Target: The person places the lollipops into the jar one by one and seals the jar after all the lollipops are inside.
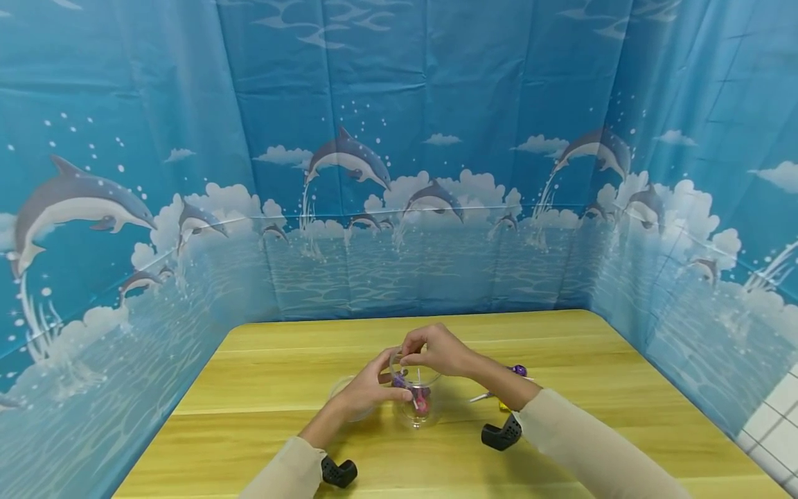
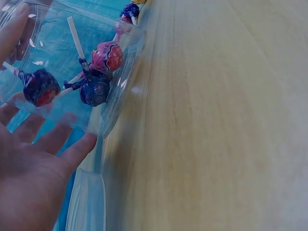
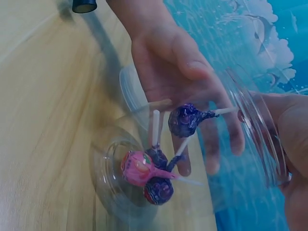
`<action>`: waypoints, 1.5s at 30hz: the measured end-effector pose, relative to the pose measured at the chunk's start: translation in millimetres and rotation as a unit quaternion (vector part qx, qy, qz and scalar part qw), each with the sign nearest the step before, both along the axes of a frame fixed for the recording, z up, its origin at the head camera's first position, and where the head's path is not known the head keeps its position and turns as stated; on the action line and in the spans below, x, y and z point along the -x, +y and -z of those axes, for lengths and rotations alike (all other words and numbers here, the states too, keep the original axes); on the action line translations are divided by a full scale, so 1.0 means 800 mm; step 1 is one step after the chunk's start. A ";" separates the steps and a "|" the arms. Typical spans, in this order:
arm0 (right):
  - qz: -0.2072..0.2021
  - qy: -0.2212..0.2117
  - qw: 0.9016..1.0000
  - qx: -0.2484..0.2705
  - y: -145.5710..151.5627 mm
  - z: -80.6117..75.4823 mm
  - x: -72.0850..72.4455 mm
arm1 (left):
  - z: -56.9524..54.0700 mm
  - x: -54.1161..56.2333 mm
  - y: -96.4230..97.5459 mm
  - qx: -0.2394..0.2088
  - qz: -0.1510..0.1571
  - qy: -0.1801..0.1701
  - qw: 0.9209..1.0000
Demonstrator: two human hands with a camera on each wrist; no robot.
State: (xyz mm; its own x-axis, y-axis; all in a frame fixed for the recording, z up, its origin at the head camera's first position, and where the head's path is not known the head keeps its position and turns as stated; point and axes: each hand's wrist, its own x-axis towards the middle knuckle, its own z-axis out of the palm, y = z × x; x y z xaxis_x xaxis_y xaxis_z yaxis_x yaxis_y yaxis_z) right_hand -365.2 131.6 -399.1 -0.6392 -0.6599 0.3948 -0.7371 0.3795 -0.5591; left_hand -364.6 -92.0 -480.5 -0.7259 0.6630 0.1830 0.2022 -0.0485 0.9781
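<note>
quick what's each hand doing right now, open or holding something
Left hand: open, fingers fairly straight against the clear jar.
Right hand: closed at the jar's mouth, pinching a purple lollipop by its stick.

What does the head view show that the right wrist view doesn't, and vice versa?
Only the head view: the beige sleeves, the white tiles at the right edge, and a loose purple lollipop on the table, right of the jar.

Only the right wrist view: the palm side of the left hand, and the printed pattern on the pink lollipop.

Both: the clear jar with lollipops inside, the clear round lid, the left hand, the right hand, the table and the blue backdrop.
</note>
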 end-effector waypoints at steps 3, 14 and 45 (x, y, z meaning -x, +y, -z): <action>-0.012 0.011 1.000 -0.011 -0.006 0.002 0.002 | 0.000 0.000 -0.001 0.002 0.005 0.008 1.000; -0.026 0.033 0.998 -0.055 -0.018 0.000 0.004 | -0.002 -0.001 -0.002 0.001 0.011 0.016 1.000; 0.022 0.003 0.998 -0.062 0.023 -0.025 -0.009 | -0.003 -0.001 0.002 -0.001 -0.012 -0.001 1.000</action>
State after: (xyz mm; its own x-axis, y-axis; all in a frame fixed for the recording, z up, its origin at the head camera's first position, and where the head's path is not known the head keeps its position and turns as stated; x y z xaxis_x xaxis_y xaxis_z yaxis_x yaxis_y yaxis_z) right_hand -357.7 150.3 -379.5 -0.6658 -0.6755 0.3169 -0.7222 0.4768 -0.5011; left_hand -363.6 -90.7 -478.3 -0.7419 0.6452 0.1826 0.2013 -0.0453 0.9785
